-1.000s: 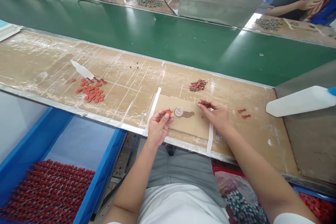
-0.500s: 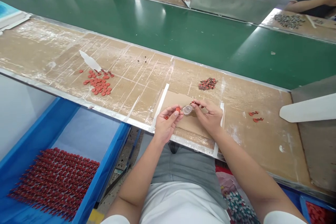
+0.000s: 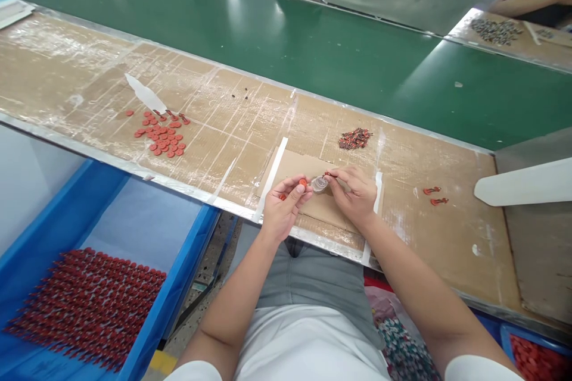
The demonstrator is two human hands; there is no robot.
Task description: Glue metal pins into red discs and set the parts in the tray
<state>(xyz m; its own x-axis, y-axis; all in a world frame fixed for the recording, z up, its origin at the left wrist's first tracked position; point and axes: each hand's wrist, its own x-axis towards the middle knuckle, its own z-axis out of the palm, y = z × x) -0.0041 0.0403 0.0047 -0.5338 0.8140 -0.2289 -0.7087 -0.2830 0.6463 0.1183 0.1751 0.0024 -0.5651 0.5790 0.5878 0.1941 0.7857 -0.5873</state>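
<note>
My left hand (image 3: 281, 205) is closed, with a red round disc (image 3: 302, 183) pinched at its fingertips. Another red piece (image 3: 282, 196) shows between its curled fingers. Opposite it, my right hand (image 3: 355, 193) pinches a small dark-red piece (image 3: 328, 174), mostly hidden by the fingers. A clear round plastic object (image 3: 319, 184) lies between both sets of fingertips; which hand carries it I cannot tell. Both hands are over a cardboard sheet (image 3: 308, 161) on the bench. Just beyond them lies a pile of small red-and-black pieces (image 3: 355, 139).
Red discs (image 3: 163, 137) lie at left beside a white strip (image 3: 145, 93). Two red-and-dark pieces (image 3: 435, 196) are at right. A blue bin (image 3: 179, 286) holds rows of red pieces (image 3: 89, 303). Behind runs a green belt (image 3: 322, 65); a co-worker's arm (image 3: 531, 3) shows beyond.
The view has shifted slightly, so the bench items sit a little differently in the picture. My hands keep nearly the same pose; the clear plastic object looks a little more tilted.
</note>
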